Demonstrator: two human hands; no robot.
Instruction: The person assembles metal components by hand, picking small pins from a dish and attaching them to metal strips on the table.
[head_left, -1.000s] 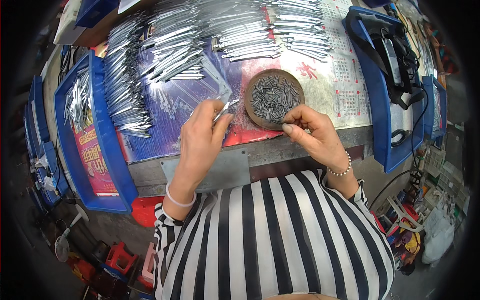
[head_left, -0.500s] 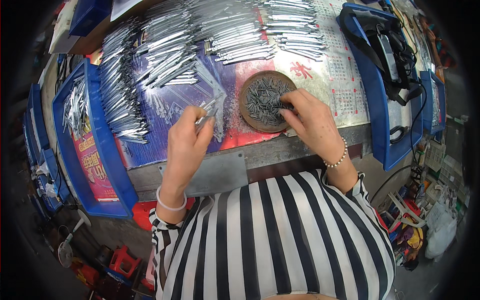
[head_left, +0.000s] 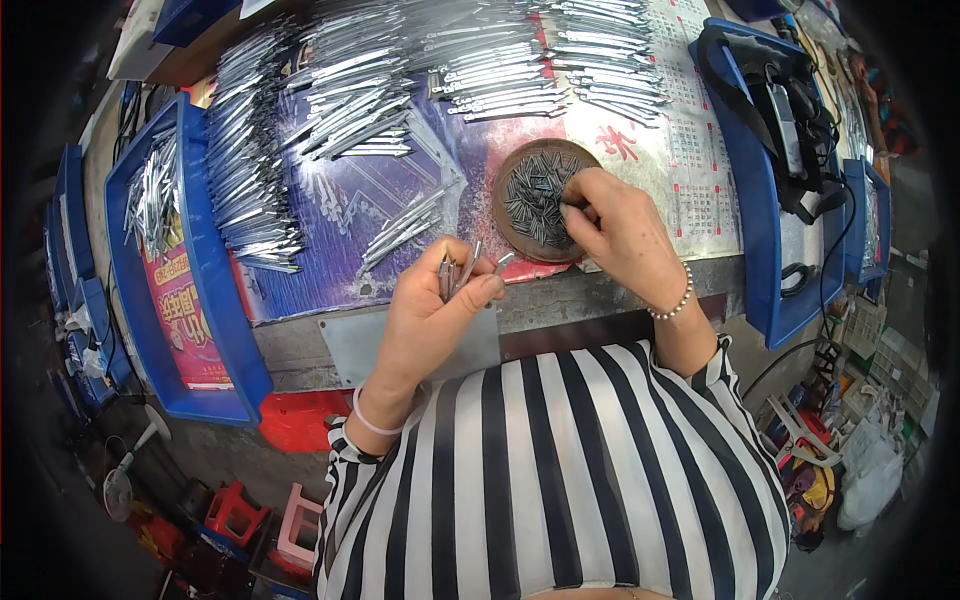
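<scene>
My left hand [head_left: 425, 315] is closed around a few slim metal strips [head_left: 465, 272], whose ends poke out past thumb and fingers. At the right side of a round brown bowl [head_left: 512, 240], the fingertips of my right hand [head_left: 625, 240] are pinched together. Whatever they grip, if anything, is hidden by the fingers. Short dark metal pins [head_left: 534, 205] fill the bowl. On the table sheet to the left of the bowl lies a small bunch of loose metal strips [head_left: 405, 230], just beyond my left hand.
Long rows of silver metal strips [head_left: 355, 85] cover the far table. A blue bin [head_left: 225, 340] with more strips stands left; another blue bin [head_left: 765, 290] holding black straps is at right. A metal plate [head_left: 360, 345] lies at the table's front edge.
My left hand has come nearer and to the right, away from the spot where the small bunch of strips now shows. My right hand stays at the bowl, fingers more drawn together.
</scene>
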